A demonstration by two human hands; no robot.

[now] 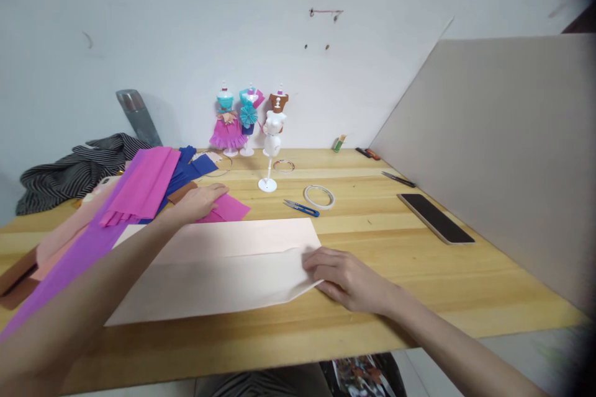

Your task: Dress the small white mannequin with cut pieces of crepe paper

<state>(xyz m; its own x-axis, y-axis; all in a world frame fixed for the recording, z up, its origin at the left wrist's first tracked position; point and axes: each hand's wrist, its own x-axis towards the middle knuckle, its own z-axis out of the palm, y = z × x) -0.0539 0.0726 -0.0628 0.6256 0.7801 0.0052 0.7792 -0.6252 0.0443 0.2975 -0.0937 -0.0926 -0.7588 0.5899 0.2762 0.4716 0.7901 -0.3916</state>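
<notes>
A long pale pink sheet of paper [223, 279], creased along its length, lies in front of me. My right hand [342, 276] pinches its right end between thumb and fingers, the near corner slightly raised. Beyond the sheet, my left hand [201, 201] rests with fingers stretched out over a piece of magenta paper [233, 208] and a brown piece [181, 193]. Beside that hand are folded pink paper [149, 183], blue paper [203, 165] and a long purple strip [84, 260]. My left forearm hides part of the pale sheet.
A bare white mini mannequin [274, 136] stands before several dressed ones [228, 130]. Blue thread snips [302, 208], a tape roll [319, 196], tweezers [398, 178] and a phone [436, 218] lie rightward. Striped cloth [88, 164] and a bottle [138, 116] are left; a panel [503, 155] bounds the right.
</notes>
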